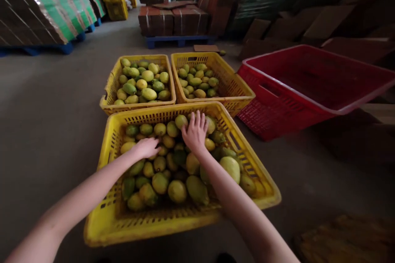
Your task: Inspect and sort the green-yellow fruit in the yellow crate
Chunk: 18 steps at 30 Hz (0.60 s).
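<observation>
"Where were the hands?"

"Both were in the near yellow crate (148, 235), among the green-and-yellow fruit (177, 191). The right hand (196, 131) lay palm down at the far side, fingers stretched out and slightly parted over the fruit. The left hand (147, 148) was bent down into the heap at the left; its fingertips were partly hidden, so I couldn't tell whether it gripped anything."

"What might have gone wrong?"

"Bruising, I'd judge, if either hand had pressed or raked too hard. A large pale fruit (230, 168) sat high, just beside the right forearm; a careless sweep of that arm could have rolled it against the crate's right wall."

"And beyond?"

"Two more crates stood just past the far rim: a left yellow crate (123, 109), well heaped, and a right yellow crate (231, 79), with fruit lying lower. A red basket (262, 111) stood at the right, close to that second one; a hasty turn might have knocked it. Farther off, strapped cardboard boxes (189, 22) sat on a blue pallet (182, 41)."
</observation>
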Tool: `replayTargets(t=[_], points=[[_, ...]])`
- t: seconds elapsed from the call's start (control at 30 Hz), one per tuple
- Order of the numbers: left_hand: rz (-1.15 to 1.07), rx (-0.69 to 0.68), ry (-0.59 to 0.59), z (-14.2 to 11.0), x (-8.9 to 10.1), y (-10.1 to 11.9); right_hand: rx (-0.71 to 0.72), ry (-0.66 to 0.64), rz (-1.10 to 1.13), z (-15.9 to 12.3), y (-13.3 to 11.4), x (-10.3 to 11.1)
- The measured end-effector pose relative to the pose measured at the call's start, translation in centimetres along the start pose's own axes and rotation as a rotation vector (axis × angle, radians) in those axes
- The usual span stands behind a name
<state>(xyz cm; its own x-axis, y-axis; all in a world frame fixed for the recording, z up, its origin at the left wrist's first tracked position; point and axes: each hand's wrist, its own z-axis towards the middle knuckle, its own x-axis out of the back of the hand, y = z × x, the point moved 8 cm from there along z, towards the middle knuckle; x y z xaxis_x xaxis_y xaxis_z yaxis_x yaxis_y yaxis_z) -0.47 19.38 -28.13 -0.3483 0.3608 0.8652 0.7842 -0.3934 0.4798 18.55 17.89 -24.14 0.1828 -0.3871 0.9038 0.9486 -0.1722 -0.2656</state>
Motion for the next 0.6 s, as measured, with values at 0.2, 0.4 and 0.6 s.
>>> replayTargets(t=[0.2,0.4,0.6], points=[[0.178,0.027,-0.399,-0.4,-1.8,-1.2,-0.005,-0.135,-0.118,1.4,1.2,-0.3],[0.188,-0.166,-0.086,0.1,0.6,2.0,-0.012,-0.269,-0.135,3.6,1.8,-0.5],[0.29,-0.197,0.001,0.2,1.1,3.2,0.0,-0.159,0.021,4.1,2.2,0.4]])
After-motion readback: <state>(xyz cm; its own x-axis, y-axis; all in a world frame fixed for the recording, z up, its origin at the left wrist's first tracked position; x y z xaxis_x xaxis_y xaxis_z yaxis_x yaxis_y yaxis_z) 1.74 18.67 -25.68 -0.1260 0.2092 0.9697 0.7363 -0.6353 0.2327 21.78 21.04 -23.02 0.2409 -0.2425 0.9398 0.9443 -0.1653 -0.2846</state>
